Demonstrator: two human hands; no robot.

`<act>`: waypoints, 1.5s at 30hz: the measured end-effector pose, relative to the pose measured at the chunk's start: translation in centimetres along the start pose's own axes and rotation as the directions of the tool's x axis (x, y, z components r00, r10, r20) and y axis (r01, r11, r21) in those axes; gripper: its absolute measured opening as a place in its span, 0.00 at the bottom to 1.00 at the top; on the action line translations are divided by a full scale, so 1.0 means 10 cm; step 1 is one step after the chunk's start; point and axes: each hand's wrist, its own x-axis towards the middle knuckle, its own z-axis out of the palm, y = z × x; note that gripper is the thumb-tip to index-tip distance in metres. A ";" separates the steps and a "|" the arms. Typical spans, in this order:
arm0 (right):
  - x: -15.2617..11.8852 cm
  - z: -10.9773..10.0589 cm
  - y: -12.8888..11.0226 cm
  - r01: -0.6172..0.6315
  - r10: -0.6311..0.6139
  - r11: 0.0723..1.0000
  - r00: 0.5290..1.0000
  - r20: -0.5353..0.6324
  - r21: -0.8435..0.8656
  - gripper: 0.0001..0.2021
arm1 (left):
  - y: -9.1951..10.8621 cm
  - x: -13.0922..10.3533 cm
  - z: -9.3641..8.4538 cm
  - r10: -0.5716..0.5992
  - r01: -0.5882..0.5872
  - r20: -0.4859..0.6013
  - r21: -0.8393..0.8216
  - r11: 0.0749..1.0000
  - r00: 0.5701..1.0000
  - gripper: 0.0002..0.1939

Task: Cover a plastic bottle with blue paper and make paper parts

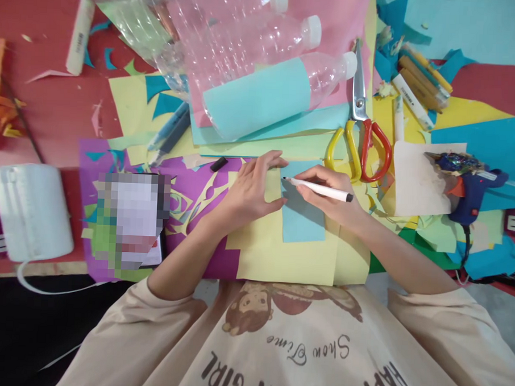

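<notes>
In my right hand (331, 191) is a white marker (326, 189), its black tip at the upper left part of a light blue paper rectangle (304, 218). That blue piece lies on pale yellow sheets (288, 264). My left hand (257, 188) rests at the blue paper's left edge, fingers apart and curved, holding nothing. A small black marker cap (219, 164) lies on purple paper (214, 259), left of that hand. Scissors (359, 123) with one yellow and one red handle lie beyond my right hand, blades pointing away.
Clear plastic bottles (247, 39) lie at the back, the nearest wrapped in light blue paper (261, 96). On the right are a blue glue gun (475, 188) and several markers (424, 86). A phone (159, 245) and a white corded box (32, 211) sit left, among paper scraps.
</notes>
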 end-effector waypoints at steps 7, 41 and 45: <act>0.00 0.01 -0.01 0.051 -0.050 0.996 0.999 0.014 -0.073 0.07 | 0.00 0.01 0.00 -0.018 0.018 0.005 0.022 1.000 1.000 0.37; 0.02 0.01 -0.03 0.053 -0.058 0.991 0.998 -0.037 -0.123 0.07 | 0.03 0.01 -0.02 -0.070 0.069 0.031 0.042 0.997 0.997 0.37; 0.01 -0.01 -0.02 0.037 -0.045 0.992 0.997 -0.063 -0.119 0.07 | 0.03 0.01 -0.01 -0.071 0.070 0.026 0.041 0.997 0.997 0.38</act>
